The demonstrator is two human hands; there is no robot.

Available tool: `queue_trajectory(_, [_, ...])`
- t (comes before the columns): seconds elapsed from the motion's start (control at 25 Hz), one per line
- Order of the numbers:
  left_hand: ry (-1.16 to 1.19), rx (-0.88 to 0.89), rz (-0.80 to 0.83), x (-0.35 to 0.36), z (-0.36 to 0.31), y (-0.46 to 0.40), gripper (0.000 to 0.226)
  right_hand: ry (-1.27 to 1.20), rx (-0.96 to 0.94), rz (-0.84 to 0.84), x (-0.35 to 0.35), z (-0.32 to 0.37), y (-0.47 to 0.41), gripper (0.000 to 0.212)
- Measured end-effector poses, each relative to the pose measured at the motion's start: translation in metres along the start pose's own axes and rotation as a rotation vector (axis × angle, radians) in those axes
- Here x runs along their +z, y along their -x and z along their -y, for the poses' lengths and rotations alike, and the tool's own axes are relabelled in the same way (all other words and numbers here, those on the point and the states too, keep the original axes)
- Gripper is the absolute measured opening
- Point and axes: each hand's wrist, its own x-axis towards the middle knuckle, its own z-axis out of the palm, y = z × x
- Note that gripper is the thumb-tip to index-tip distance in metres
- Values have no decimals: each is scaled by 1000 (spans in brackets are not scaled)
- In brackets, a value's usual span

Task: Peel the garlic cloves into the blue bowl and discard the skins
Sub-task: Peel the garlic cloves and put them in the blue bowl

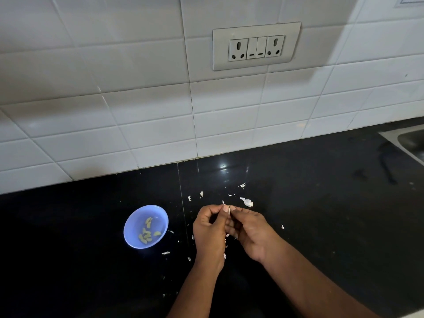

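Note:
My left hand (210,228) and my right hand (249,228) meet over the black counter, fingertips together. Between them they pinch a small garlic clove (227,208) with a bit of skin sticking up. Most of the clove is hidden by the fingers. The blue bowl (130,226) sits on the counter to the left of my hands and holds several peeled cloves (146,232). Garlic skins (247,201) lie scattered around my hands, a larger white piece just beyond my right hand.
The black counter (321,214) runs along a white tiled wall with a socket panel (256,47). A steel sink (410,140) edge shows at the far right. Small skin flakes (165,253) lie near the bowl.

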Motion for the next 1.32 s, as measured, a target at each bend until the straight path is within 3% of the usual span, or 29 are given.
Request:
queue_trajectory(0.16, [35,2,-26,-1,-4,-3,3,2,-99,33,5,-5,4,23])
queue_trajectory(0.4, [184,-150,3,1,-11,-12,11,299,-269,70,11,-3,0,28])
queue_trajectory(0.56, [192,-142,-35,6,-14,-11,14,199,-238,32,22,0,-1,27])
queue_trajectory(0.8, [222,-168,-183,-5,-16,-13,11,267,-217,-86,23,-8,-9,28])
queue_trajectory(0.88, [200,-174,-248,-13,-17,-19,5,472,-235,-114,9,-13,-9,23])
queue_trajectory(0.96, [182,-192,-282,-20,-17,-27,4,1010,-278,-151,-9,-15,-11,8])
queue_trajectory(1.04, [191,-227,-277,-24,-17,-31,4,1428,-339,-155,-16,-16,-12,19])
queue_trajectory(1.12, [218,-281,-229,-22,-16,-32,4,1350,-508,-138,-7,-13,-12,28])
queue_trajectory(1.2, [281,-363,-167,-18,-16,-31,6,1032,-598,-79,7,-12,-16,23])
queue_trajectory(1.32, [406,-498,-39,-14,-20,-29,12,595,-495,-110,20,-16,-24,16])
